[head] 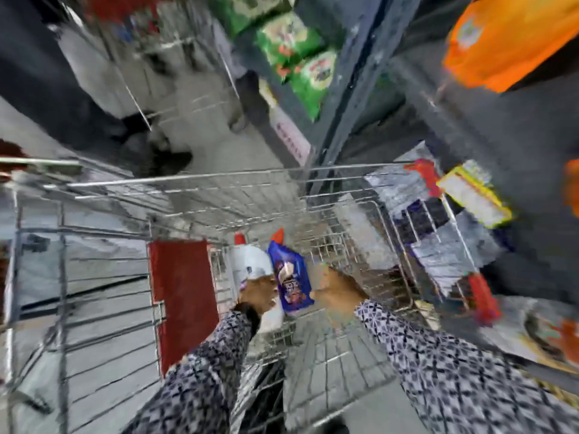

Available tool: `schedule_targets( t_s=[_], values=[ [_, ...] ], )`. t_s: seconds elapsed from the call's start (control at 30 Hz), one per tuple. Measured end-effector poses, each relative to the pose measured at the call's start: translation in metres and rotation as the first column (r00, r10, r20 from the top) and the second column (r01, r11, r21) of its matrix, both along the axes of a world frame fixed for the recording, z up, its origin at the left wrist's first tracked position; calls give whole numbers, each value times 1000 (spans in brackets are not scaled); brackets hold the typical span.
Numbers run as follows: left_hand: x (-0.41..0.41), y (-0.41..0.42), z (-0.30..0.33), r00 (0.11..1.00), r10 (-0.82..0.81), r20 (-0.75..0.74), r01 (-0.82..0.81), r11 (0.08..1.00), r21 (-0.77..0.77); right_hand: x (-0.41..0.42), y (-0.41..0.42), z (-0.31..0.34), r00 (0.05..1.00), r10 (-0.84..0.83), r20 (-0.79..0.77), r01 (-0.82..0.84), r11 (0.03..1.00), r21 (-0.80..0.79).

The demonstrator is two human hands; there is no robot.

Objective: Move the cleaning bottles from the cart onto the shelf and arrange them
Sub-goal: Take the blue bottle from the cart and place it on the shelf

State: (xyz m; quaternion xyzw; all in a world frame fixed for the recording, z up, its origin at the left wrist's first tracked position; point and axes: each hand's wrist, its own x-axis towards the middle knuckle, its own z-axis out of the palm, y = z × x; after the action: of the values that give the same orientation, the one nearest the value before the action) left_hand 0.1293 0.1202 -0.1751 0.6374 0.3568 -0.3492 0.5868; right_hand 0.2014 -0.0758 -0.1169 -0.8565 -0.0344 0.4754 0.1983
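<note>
Motion-blurred: left hand (257, 294) grasps white bottle (250, 261); right hand's (336, 288) fingers indistinct beside blue bottle (291, 281).

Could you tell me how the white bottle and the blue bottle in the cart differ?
The white bottle has a plain pale body; the blue bottle is dark blue with a busy printed label. The white bottle sits left, by the left hand; the blue bottle lies nearer the right hand. Both have red caps pointing away and are inside the wire cart.

Long sleeves (454, 364) in black-and-white geometric print, dark cuff (252, 314) at left wrist
</note>
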Motion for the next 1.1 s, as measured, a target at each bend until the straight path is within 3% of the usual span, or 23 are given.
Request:
schedule_targets(
  t_s=[0.17, 0.23, 0.27, 0.33, 0.43, 0.53, 0.6, 0.67, 0.83, 0.97, 1.1],
  values=[
    [7, -7, -60, 970, 175, -167, -202, 965, -164, 4, 15, -120, 986, -133, -99, 127, 989, -70],
    [7, -13, -65, 971, 180, -157, -214, 947, -241, -4, 12, -174, 967, -227, -114, 227, 974, -19],
    [6, -14, -69, 991, 120, -57, -129, 976, -177, -7, 15, -188, 953, -282, -110, 283, 959, -7],
    [-3, -14, -81, 991, 134, 7, -132, 983, -130, -9, 33, -167, 931, -355, -86, 354, 935, -31],
    [-9, -11, -84, 941, 323, -99, -337, 896, -290, -6, 49, -133, 921, -389, -36, 387, 920, -59],
    [-12, -11, -68, 860, 492, -137, -511, 829, -227, -2, 43, -115, 920, -391, 25, 392, 919, -36],
    [-7, -17, -31, 831, 540, -133, -556, 805, -206, -2, 30, -80, 906, -421, 32, 420, 907, 34],
    [1, -28, 13, 879, 475, -47, -474, 858, -197, -4, 18, -40, 883, -468, 42, 455, 874, 172],
    [0, -84, 179, 891, 375, 256, -280, 897, -341, -34, -41, 120, 756, -651, 72, 534, 676, 508],
    [-21, -138, 319, 796, 264, 545, 29, 882, -469, -78, -112, 276, 624, -765, 159, 448, 516, 730],
    [-42, -212, 465, 582, 190, 791, 308, 848, -430, -136, -193, 441, 442, -833, 334, 281, 482, 830]
  ],
)
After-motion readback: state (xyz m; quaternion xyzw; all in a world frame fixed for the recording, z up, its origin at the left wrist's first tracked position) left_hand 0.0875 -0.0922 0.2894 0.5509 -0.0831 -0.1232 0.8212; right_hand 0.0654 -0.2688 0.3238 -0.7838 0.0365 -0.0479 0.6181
